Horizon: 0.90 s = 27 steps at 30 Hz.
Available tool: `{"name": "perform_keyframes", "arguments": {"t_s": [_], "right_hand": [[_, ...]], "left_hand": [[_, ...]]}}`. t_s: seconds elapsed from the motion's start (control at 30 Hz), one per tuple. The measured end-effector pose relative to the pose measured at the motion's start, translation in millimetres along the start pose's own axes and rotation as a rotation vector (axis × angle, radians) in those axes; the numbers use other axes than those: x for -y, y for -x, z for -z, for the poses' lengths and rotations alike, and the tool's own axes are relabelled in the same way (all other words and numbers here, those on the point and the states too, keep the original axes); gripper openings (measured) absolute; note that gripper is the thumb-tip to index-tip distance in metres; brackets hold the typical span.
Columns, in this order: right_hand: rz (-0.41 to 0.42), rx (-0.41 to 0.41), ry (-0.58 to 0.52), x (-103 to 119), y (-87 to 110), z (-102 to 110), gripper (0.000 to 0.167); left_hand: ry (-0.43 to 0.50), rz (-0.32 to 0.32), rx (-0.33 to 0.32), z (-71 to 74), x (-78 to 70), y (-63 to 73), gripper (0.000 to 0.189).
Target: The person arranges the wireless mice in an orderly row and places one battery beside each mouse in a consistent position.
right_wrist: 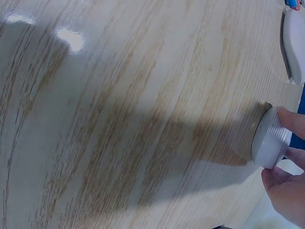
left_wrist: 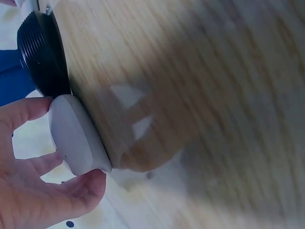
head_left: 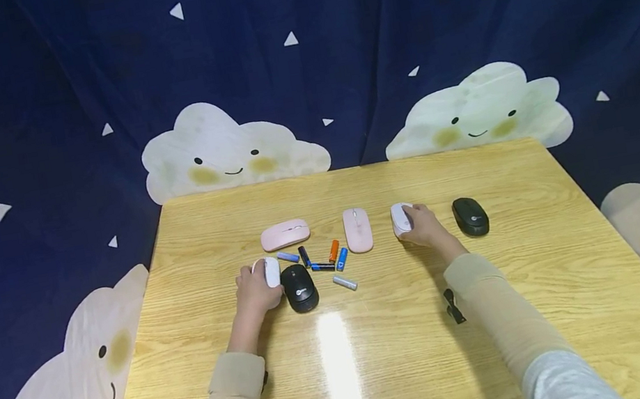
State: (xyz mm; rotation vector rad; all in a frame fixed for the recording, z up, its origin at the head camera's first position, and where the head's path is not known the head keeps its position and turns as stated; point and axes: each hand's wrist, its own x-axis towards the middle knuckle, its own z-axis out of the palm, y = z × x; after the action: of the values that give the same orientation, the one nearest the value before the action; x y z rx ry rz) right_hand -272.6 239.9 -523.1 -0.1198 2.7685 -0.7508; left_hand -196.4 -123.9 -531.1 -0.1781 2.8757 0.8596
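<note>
Beige sleeves (head_left: 501, 317) reach in from about 7 and 5 o'clock over the wooden worktop (head_left: 412, 368). Left of centre, the left hand (head_left: 255, 293) grips a white mouse (head_left: 271, 272), which lies at 2 o'clock from the palm; thumb and fingers clasp its edges. Past centre, the right hand (head_left: 424, 224) pinches a second white mouse (head_left: 401, 220), at 10 o'clock from it. Both held mice run lengthwise roughly 12 to 6, each tucked toward the inner side of its hand; whether either is lifted at all, I cannot tell.

What seems to matter most is the gap between the hands, where six loose batteries (head_left: 333, 251) lie scattered: at about 3 o'clock from the left hand, clearly the nearer one, and between 8 and 9 from the right. The lowest, a silver battery (head_left: 344, 283), points 10 to 4.

One black mouse (head_left: 300, 289) sits just beside the left hand at 3 o'clock; another dark mouse (head_left: 471, 216) rests at 3 from the right. Beyond the batteries, one pink mouse (head_left: 285, 234) lies 9 to 3, its twin (head_left: 358, 232) 12 to 6.
</note>
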Motion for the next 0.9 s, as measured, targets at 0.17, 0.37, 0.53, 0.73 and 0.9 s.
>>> {"name": "perform_keyframes", "arguments": {"t_s": [0.17, 0.37, 0.53, 0.73, 0.9], "right_hand": [[-0.001, 0.0, -0.002, -0.7, -0.4, -0.3, 0.075], [-0.005, 0.003, -0.006, -1.1, -0.8, -0.5, 0.075], [-0.009, 0.007, -0.012, -0.2, -0.2, -0.3, 0.075], [-0.006, 0.007, -0.013, 0.1, -1.1, -0.3, 0.075], [-0.005, 0.002, -0.012, -0.7, -1.1, -1.2, 0.076]], "left_hand": [[-0.014, 0.012, 0.006, 0.3, -1.9, 1.9, 0.077], [-0.007, 0.02, 0.0, -0.2, -3.8, 2.1, 0.079], [-0.012, 0.026, -0.008, -1.5, -4.2, 1.6, 0.079], [-0.024, 0.034, -0.02, -1.5, -4.4, 0.8, 0.078], [-0.024, 0.044, -0.022, -2.2, -6.0, 0.1, 0.078]]}}
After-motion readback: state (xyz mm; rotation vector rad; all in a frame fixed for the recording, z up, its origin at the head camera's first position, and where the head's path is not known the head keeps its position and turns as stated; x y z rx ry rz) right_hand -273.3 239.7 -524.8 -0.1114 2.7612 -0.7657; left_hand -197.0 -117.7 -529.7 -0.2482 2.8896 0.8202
